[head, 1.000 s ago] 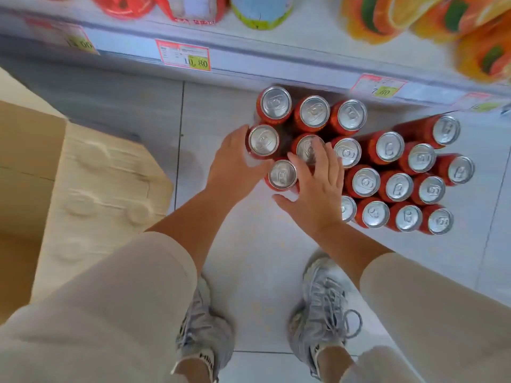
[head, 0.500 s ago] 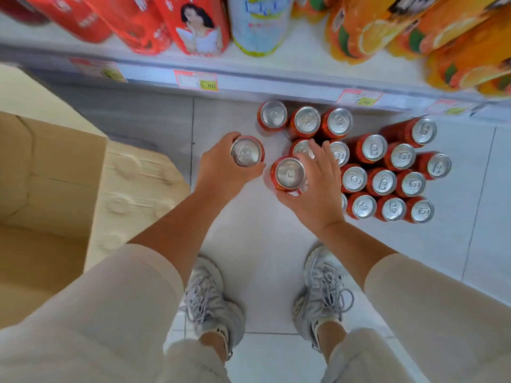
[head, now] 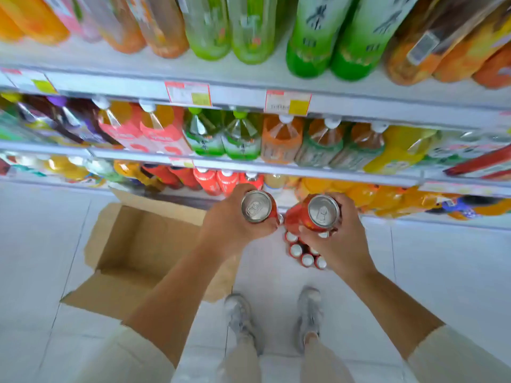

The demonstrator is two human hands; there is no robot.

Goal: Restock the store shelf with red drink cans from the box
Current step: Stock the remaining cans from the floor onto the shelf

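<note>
My left hand [head: 229, 225] grips a red drink can [head: 256, 206], its silver top facing me. My right hand [head: 337, 241] holds another red can [head: 320, 212], maybe a second one below it. Both are raised, side by side, in front of the lower shelves. Several red cans [head: 302, 252] stand grouped on the floor far beneath my hands, partly hidden by my right hand. The open cardboard box [head: 143, 244] lies on the floor to the left, and it looks empty inside.
Store shelves [head: 249, 89] full of bottled drinks rise ahead, with price tags [head: 287, 102] on their rails. The bottom shelf [head: 221, 181] holds red and orange bottles. My two feet in grey shoes [head: 240, 319] stand on white floor tiles.
I have stood up from a crouch. Both hands lifted cans off the floor group and rose with them. The view now takes in several shelf levels and the whole box.
</note>
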